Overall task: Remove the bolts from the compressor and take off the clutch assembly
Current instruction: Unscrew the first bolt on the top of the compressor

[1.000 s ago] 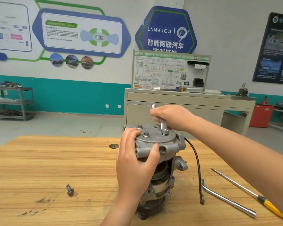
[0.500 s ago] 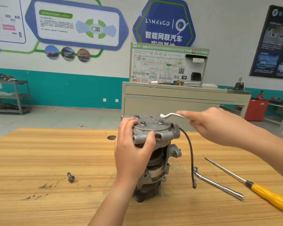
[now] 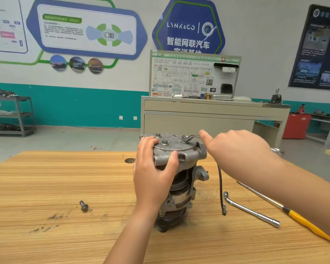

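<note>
Bright even light; bowed wide-angle edges

A single wide-angle camera on the person's head looks forward and slightly down across the wooden table (image 3: 46, 187). It sits near the compressor (image 3: 179, 153), which stands mid-frame. It faces the far wall (image 3: 122, 92), with the floor and a cabinet (image 3: 198, 122) behind.

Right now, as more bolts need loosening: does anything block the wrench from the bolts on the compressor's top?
Nothing visible. The wrench in the right hand sits on one bolt; the left hand grips the compressor beside two bare bolts.
</note>
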A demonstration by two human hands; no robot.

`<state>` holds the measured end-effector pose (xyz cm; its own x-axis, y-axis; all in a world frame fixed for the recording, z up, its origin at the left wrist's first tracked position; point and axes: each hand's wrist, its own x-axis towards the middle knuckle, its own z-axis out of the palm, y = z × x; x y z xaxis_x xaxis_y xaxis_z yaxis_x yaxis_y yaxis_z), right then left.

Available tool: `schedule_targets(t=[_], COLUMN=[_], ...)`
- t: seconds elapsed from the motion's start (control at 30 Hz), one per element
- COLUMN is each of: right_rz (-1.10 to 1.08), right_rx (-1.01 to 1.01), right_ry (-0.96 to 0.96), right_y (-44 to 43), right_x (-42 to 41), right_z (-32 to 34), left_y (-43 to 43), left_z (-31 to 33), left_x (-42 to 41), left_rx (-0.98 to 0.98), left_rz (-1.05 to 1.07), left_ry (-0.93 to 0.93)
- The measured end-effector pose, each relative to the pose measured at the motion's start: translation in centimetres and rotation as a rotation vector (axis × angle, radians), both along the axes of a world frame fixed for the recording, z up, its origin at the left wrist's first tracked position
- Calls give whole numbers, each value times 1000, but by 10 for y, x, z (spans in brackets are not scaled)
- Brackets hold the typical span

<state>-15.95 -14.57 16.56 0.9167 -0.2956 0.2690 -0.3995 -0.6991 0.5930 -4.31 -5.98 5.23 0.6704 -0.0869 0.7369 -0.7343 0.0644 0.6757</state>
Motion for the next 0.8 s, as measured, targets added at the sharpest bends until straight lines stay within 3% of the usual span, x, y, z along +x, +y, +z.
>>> schedule_targets(t=[0.27,0.57,0.8], right_rz=[32,92,110], right_rx=[-63,-92,6], right_ry=[45,-46,-99], right_y=[9,-4,-14], right_x=[2,-2,2], right_z=[4,7,21], left_y=[-1,-1,-3], left_z=[-1,-1,-2], left_x=[1,2,3], left_rx=[-14,-9,-26], left_rz=[5,4,0], left_ry=[-8,-17,-4])
